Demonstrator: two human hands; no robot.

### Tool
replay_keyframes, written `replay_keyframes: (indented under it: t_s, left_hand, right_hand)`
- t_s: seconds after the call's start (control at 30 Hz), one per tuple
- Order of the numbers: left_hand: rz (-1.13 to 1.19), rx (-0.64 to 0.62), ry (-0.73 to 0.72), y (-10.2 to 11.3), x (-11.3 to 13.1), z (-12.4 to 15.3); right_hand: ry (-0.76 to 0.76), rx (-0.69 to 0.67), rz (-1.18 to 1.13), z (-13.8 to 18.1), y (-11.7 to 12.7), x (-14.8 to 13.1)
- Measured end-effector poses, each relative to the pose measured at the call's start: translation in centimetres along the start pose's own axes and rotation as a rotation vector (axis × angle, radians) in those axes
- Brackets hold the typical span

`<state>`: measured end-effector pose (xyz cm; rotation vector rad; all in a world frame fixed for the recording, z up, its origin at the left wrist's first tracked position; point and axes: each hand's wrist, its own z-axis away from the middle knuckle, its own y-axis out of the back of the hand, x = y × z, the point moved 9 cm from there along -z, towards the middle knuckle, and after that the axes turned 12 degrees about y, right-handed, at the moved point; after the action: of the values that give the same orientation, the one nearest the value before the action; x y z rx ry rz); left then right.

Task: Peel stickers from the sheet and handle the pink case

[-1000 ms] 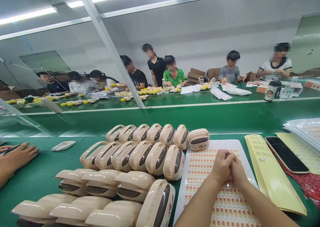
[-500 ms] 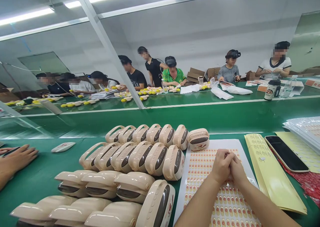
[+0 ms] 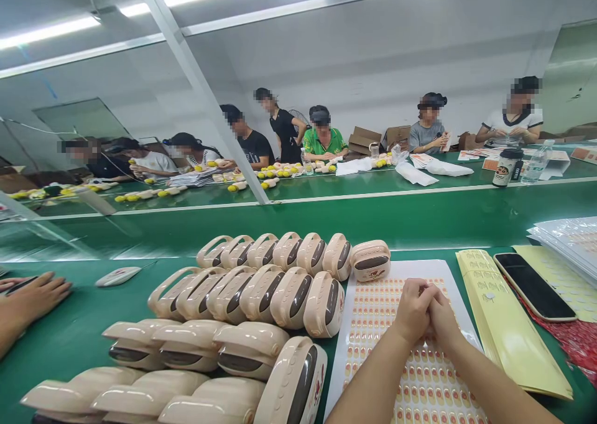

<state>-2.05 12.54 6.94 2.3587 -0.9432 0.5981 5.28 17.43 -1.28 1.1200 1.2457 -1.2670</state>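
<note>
My left hand [image 3: 412,311] and my right hand [image 3: 442,318] are pressed together over a white sticker sheet [image 3: 373,315] covered with rows of small orange stickers. Their fingers are curled and pinched at the same spot on the sheet; what they pinch is too small to make out. Left of the sheet stand several rows of beige handled plastic cases [image 3: 261,290] with dark windows. One case [image 3: 370,260] lies on the sheet's far edge.
A phone [image 3: 534,286] lies on yellow backing sheets [image 3: 506,324] at the right, beside a stack of clear sheets [image 3: 571,240]. Another person's hand [image 3: 30,296] rests at far left near a small white device [image 3: 118,273]. Several people work across the green belt [image 3: 326,219].
My hands hold the same place on the sheet. The people across the belt have shifted a little.
</note>
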Motion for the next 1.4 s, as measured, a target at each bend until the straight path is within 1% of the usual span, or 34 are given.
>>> replay_keyframes:
  t_s: [0.23, 0.47, 0.7, 0.93, 1.4]
  left_hand:
    - [0.009, -0.015, 0.016, -0.04, -0.15, -0.01]
    - [0.007, -0.016, 0.02, -0.17, -0.2, 0.01]
    - [0.015, -0.033, 0.039, -0.34, -0.3, 0.01]
    - [0.017, -0.067, 0.069, -0.85, -0.8, 0.23]
    - [0.025, -0.061, 0.078, -0.74, -0.89, 0.17]
  right_hand:
    - [0.016, 0.011, -0.012, 0.12, -0.05, -0.5]
    - [-0.001, -0.012, 0.001, 0.03, -0.15, -0.18]
    - [-0.017, -0.014, -0.007, 0.3, -0.2, -0.45]
    - [0.006, -0.022, -0.037, -0.1, -0.38, -0.19]
    - [0.004, -0.015, -0.029, 0.01, -0.19, -0.25]
